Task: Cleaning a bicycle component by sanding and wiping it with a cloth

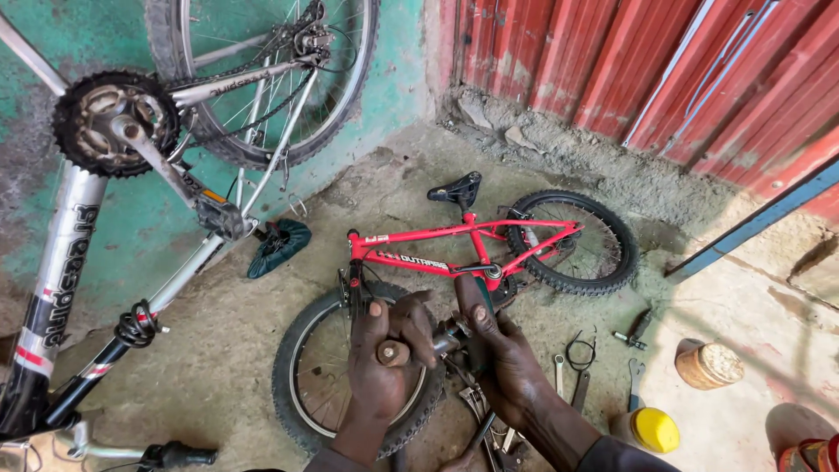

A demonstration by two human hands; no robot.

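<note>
My left hand [384,354] is closed around a small metal part [393,353] with a round brownish end facing me. My right hand [500,354] grips the other end of the same part, where a dark green-handled tool [482,306] sticks up past my thumb. Both hands are held close together above the front wheel [301,385] of a small red bicycle [463,249] that lies flat on the concrete floor. What joins the part and the tool is hidden between my fingers.
A silver bicycle [65,262] stands upside down at left with its chainring [109,122] and rear wheel [271,70] up. Spanners and pliers [572,371] lie right of my hands, beside a yellow-lidded jar [651,428] and an open tin [710,365]. Red corrugated sheeting [647,70] lines the back.
</note>
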